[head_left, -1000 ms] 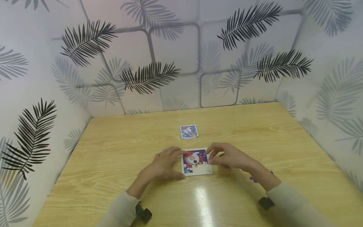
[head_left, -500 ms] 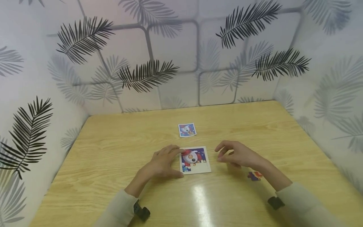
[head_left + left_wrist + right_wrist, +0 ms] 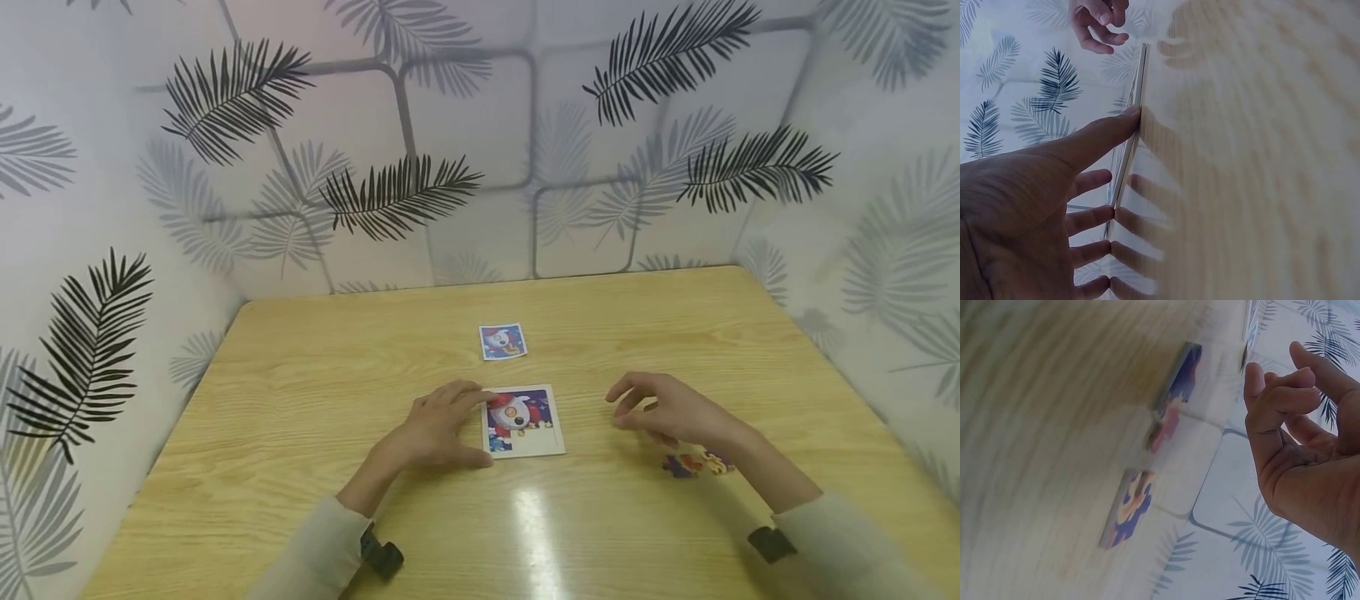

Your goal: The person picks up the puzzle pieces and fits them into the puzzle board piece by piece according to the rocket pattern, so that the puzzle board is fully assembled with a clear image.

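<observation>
A jigsaw puzzle in a white tray (image 3: 536,447) shows a white-and-red cartoon figure on dark blue; bare board shows at its lower right. My left hand (image 3: 442,429) rests at the tray's left side, index fingertip on the picture and straight thumb against the near-left corner. In the left wrist view that thumb touches the tray's edge (image 3: 1130,159). To the right, my right hand (image 3: 667,408) hovers with loosely bent fingers and holds nothing. Below it lie two loose jigsaw pieces, a purple-and-red one (image 3: 681,466) and an orange-and-purple one (image 3: 717,462).
A small picture card (image 3: 503,342) with a similar picture lies behind the tray. Everything sits on a wood-grain table (image 3: 322,358). Walls with a leaf pattern (image 3: 465,233) enclose its back and sides.
My right hand has drawn back from the puzzle to the right, above the loose pieces, which show more fully now. My left hand has stayed at the tray.
</observation>
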A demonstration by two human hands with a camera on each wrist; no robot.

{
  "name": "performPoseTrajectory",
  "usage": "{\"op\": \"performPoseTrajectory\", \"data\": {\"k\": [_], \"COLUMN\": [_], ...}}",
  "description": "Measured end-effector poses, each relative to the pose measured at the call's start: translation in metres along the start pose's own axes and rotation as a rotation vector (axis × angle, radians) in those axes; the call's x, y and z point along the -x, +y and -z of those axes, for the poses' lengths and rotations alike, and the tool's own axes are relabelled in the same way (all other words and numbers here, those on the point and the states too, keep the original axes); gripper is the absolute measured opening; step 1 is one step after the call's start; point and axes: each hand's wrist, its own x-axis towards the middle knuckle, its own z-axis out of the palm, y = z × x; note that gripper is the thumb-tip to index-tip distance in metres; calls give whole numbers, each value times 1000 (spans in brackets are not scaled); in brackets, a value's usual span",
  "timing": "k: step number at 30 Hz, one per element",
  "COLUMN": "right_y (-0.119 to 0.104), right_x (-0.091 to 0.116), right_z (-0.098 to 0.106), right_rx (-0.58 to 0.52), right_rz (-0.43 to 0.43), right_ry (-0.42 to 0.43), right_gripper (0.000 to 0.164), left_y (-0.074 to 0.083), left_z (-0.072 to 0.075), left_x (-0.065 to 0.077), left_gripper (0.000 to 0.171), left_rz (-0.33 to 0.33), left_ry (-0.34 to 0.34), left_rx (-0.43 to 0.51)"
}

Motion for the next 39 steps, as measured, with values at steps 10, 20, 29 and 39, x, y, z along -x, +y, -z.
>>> {"op": "performPoseTrajectory", "data": {"k": [10, 20, 29, 39], "right_y": [14, 23, 25, 29], "right_x": [24, 36, 45, 50], "right_z": [10, 20, 25, 29], "right_rx": [-15, -9, 0, 15], "right_rz": [-43, -61, -46, -69], "right_ry": [-41, -64, -90, -87], "right_gripper": [40, 38, 32, 35], "left_y": [1, 3, 2, 3], "left_z": [-1, 0, 0, 1], "left_x": [0, 0, -2, -1], "left_gripper": [87, 87, 87, 87], "left_rz": [-4, -21, -9, 12], "left_ry": [-17, -17, -16, -13], "left_rx": [5, 4, -4, 12]}}
